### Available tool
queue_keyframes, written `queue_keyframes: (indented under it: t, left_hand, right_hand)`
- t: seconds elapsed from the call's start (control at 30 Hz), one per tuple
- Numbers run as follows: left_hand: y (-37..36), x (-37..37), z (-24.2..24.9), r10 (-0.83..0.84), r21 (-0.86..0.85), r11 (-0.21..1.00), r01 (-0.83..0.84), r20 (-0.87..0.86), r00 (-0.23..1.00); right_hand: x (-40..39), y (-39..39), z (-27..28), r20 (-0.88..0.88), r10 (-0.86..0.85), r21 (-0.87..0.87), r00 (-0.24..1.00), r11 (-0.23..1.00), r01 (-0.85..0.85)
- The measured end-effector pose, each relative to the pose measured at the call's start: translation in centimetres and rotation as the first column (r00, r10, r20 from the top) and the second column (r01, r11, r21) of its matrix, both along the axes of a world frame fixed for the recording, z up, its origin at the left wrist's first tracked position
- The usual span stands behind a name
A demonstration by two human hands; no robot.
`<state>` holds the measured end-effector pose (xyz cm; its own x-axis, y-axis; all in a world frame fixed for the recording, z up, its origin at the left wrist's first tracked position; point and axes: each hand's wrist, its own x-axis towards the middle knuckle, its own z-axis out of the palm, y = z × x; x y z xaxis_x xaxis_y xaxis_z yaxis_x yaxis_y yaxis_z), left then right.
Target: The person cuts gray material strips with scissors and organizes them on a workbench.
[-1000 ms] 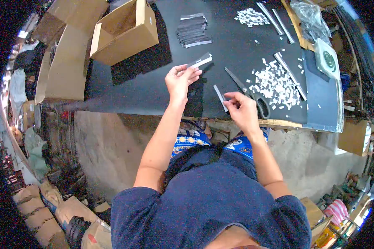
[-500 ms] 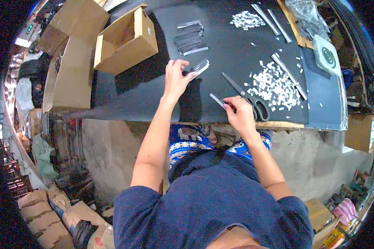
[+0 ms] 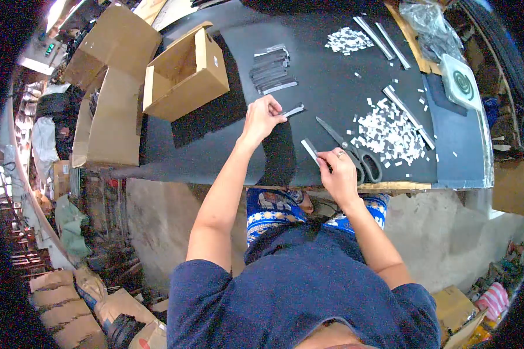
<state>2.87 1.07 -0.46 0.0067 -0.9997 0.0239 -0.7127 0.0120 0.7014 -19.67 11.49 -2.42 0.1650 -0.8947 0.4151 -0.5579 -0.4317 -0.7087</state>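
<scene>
Between the thumb and fingers of my left hand (image 3: 262, 121) is a short black strip with a white edge (image 3: 293, 110), held just in front of a stack of similar strips (image 3: 273, 70). My right hand (image 3: 339, 171) pinches a narrow white-and-dark strip (image 3: 310, 149) near the table's front edge. Close beside that hand lie open-bladed scissors (image 3: 344, 143) with dark handles, partly covered by the fingers. To the right spreads a heap of small white pieces (image 3: 390, 134), with a long strip (image 3: 409, 116) lying along its far side.
An open cardboard box (image 3: 186, 84) stands on the black table at the left, beside a larger carton (image 3: 113, 116). A second pile of white pieces (image 3: 348, 41) and long strips (image 3: 374, 38) lie at the back right. A clear-lidded container (image 3: 460, 83) sits at the right edge.
The strip in my left hand now looks thinner and lies flatter. My right hand still pinches its strip. The whole view has shifted slightly, moving the scene right and down.
</scene>
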Motion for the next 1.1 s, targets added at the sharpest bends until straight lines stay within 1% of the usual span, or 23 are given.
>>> queue_keyframes:
  t: [0.07,0.1,0.13,0.2,0.33,0.4,0.43,0.53,0.57,0.63,0.67,0.7,0.73,0.8,0.83,0.87,0.9,0.93,0.97,1.0,1.03,1.07,1.1]
  left_hand:
    - [-0.8,0.1,0.0,0.011,-0.153,0.988,-0.004,0.041,0.999]
    - [-1.4,0.3,0.0,-0.002,-0.201,0.979,0.014,0.062,0.998]
    - [-2.2,0.5,0.0,0.013,-0.238,0.971,0.016,0.118,0.993]
    - [-3.8,1.3,-0.6,-0.008,-0.374,0.922,0.096,0.231,0.973]
    - [-5.5,1.6,-1.0,-0.018,-0.394,0.912,0.115,0.240,0.971]
    - [-5.7,1.6,-1.2,0.017,-0.476,0.868,0.142,0.314,0.949]
    - [-5.5,1.3,-0.9,0.041,-0.412,0.906,0.096,0.312,0.949]
    - [-5.1,1.2,-0.3,0.042,-0.440,0.890,0.119,0.339,0.940]
    - [-4.8,1.0,0.0,0.042,-0.439,0.891,0.117,0.337,0.940]
    - [-4.1,0.4,0.2,0.136,-0.583,0.808,0.080,0.317,0.939]
    - [-3.8,0.2,-0.1,0.125,-0.579,0.811,0.084,0.311,0.942]
    - [-3.3,0.2,-0.2,0.052,-0.551,0.830,0.089,0.235,0.971]
    - [-2.7,0.1,-0.5,-0.015,-0.525,0.846,0.095,0.154,0.988]
    - [-0.9,-0.6,-0.8,-0.042,-0.549,0.829,0.106,0.129,0.991]
    - [-0.2,-0.7,-1.4,-0.040,-0.569,0.817,0.096,0.110,0.993]
    - [0.5,-0.8,-2.1,-0.042,-0.587,0.805,0.088,0.091,0.995]
    - [1.1,-0.7,-2.7,-0.042,-0.598,0.797,0.087,0.090,0.995]
    - [1.9,-0.6,-3.0,-0.004,-0.579,0.813,0.063,0.102,0.995]
    - [2.1,-0.6,-2.6,0.024,-0.618,0.785,0.042,0.099,0.995]
    - [2.4,-0.8,-2.4,0.070,-0.608,0.794,-0.013,0.070,0.995]
    - [2.4,-0.7,-2.6,0.091,-0.616,0.788,-0.018,0.087,0.992]
    - [2.2,-0.4,-3.0,0.074,-0.606,0.796,0.002,0.101,0.992]
    - [2.5,-1.0,-2.5,0.064,-0.515,0.856,-0.053,0.004,0.998]
  right_hand:
    - [0.0,0.0,-0.1,0.007,0.003,0.017,1.000,1.000,-0.003]
    - [0.0,0.0,-0.2,0.011,0.010,0.037,1.000,0.999,-0.010]
    - [-0.1,0.0,-0.1,0.010,0.008,0.036,1.000,0.999,-0.008]
    - [0.0,0.0,0.0,0.027,0.013,0.033,1.000,0.999,-0.014]
    - [0.0,0.1,0.3,0.026,0.000,0.084,1.000,0.996,-0.002]
    - [0.0,0.0,-0.1,0.036,0.005,0.051,0.999,0.999,-0.007]
    - [0.0,0.0,-0.1,0.035,0.004,0.052,0.999,0.999,-0.006]
    - [-0.1,0.0,-0.1,0.021,0.008,0.019,1.000,1.000,-0.008]
    - [-0.1,0.0,0.0,0.027,0.014,0.033,1.000,0.999,-0.015]
    - [-0.2,-0.1,0.3,0.027,0.008,0.052,1.000,0.999,-0.009]
    - [-0.3,-0.5,0.4,0.068,0.028,0.080,0.997,0.996,-0.033]
    - [-0.4,-0.8,0.5,0.110,0.048,0.111,0.993,0.992,-0.060]
    - [-0.4,-1.2,1.2,0.103,0.027,0.122,0.994,0.992,-0.039]
    - [-0.5,-2.8,1.7,0.175,0.015,0.101,0.984,0.994,-0.033]
    - [-0.8,-3.7,2.4,0.133,-0.007,0.153,0.991,0.988,-0.013]
    - [-0.9,-4.9,2.6,0.159,-0.009,0.091,0.987,0.996,-0.005]
    - [-0.9,-6.0,2.6,0.157,-0.014,0.106,0.987,0.994,-0.003]
    - [-1.0,-7.2,2.5,0.155,-0.029,0.118,0.988,0.993,0.010]
    - [-1.2,-8.4,2.1,0.132,-0.008,0.076,0.991,0.997,-0.002]
    - [-1.4,-9.4,1.5,0.104,0.003,0.038,0.995,0.999,-0.007]
    - [-1.4,-10.1,1.1,0.060,-0.022,0.044,0.998,0.999,0.019]
    - [-1.8,-10.7,0.7,0.063,-0.006,-0.019,0.998,1.000,0.007]
    - [-2.1,-10.7,0.9,0.072,-0.039,-0.072,0.997,0.996,0.044]
